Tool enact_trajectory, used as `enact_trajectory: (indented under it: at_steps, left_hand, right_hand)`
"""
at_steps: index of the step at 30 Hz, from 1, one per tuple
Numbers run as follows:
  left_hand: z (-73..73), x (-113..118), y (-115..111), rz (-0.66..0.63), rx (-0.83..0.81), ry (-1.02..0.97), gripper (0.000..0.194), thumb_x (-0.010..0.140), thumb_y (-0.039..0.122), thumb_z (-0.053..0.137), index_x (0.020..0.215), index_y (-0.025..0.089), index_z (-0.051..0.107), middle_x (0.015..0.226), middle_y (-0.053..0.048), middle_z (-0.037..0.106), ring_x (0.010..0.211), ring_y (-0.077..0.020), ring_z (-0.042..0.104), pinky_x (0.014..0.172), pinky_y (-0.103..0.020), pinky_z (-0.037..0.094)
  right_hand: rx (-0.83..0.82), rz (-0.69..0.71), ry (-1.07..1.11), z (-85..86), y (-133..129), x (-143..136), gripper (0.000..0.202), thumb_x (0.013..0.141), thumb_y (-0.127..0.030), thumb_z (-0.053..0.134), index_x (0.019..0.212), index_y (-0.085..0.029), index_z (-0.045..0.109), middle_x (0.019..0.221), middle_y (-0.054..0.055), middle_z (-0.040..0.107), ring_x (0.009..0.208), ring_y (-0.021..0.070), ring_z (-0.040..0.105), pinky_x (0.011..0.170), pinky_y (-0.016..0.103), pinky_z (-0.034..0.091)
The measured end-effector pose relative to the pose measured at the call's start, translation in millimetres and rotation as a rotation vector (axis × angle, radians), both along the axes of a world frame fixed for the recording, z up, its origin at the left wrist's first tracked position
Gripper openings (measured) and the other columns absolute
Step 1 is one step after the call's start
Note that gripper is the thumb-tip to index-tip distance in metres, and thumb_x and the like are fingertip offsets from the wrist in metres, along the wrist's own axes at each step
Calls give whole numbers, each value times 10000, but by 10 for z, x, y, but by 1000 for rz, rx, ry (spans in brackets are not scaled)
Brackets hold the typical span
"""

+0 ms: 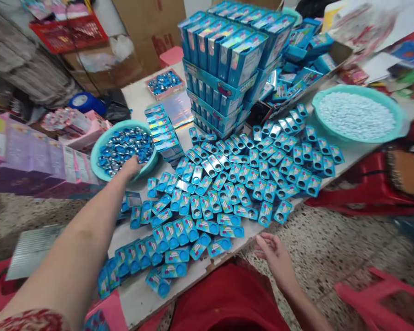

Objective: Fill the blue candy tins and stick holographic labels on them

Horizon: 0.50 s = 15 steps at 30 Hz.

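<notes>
Blue-and-silver round pieces (pixel 124 140) lie in a loose heap inside the teal bowl (pixel 97 168), at the far left of the white table (pixel 138 301), and your left hand (pixel 132 165) reaches over the near rim into them. Its fingertips are hidden down there, so I cannot tell whether they are closed on a piece. Your right hand (pixel 273 250) hangs just off the table's near edge, fingers loosely bent and spread, with nothing visible in them.

Each piece looks very light and probably stiff, with a shiny face that may slip under a dry fingertip. Take one by its rim, between thumb and forefinger, rather than by the flat face; pressing down on the heap would likely just make pieces skid. Expect neighbours to cling or spill if you scoop.

Beside the bowl, the small blue cases (pixel 196 206) crowd the table, some showing a blue disc at one end, others a dark round spot. They appear to be light, rigid and smooth, so hold one by its long sides; a push could slide the whole cluster. None seems delicate, though glossy surfaces might scuff.
</notes>
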<state>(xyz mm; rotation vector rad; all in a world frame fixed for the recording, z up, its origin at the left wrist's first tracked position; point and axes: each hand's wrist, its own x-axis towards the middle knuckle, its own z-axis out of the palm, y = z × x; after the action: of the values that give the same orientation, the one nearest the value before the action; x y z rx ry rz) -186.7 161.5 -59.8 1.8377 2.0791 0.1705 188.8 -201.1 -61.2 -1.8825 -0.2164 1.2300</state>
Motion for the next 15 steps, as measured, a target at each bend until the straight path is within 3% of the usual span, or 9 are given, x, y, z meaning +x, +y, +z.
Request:
enact_trajectory:
  at_steps: [6, 11, 13, 15]
  left_hand:
    - [-9, -110, 15, 198, 74, 34, 342, 776, 391, 626, 677, 153, 402, 605, 45, 380, 680, -105, 462, 607, -212, 308]
    - [162, -119, 17, 502, 161, -471, 234, 852, 293, 500, 698, 153, 393, 526, 78, 323, 510, -49, 387, 537, -223, 294]
    - [328, 13, -180, 506, 236, -639, 190, 870, 308, 442, 772, 146, 420, 528, 84, 336, 468, -43, 378, 511, -217, 307]
    - [492, 269, -605, 349, 295, -705, 216, 845, 360, 466, 864, 145, 467, 561, 77, 405, 464, -55, 406, 488, -213, 332]
  right_hand:
    - [104, -57, -172, 249, -19, -133, 511, 537, -534, 740, 852, -179, 550, 746, 13, 595, 680, 164, 593, 564, 285, 525]
    - [269, -76, -140, 480, 181, -557, 403, 615, -471, 730, 846, -187, 561, 736, 11, 603, 684, 164, 599, 572, 285, 522]
    - [315, -70, 27, 551, 315, -794, 377, 625, -440, 740, 856, -195, 571, 745, 7, 613, 701, 166, 611, 597, 291, 521]
    - [336, -63, 315, 591, 470, -1046, 376, 640, -425, 739, 906, -205, 591, 834, 23, 644, 781, 175, 628, 697, 318, 524]
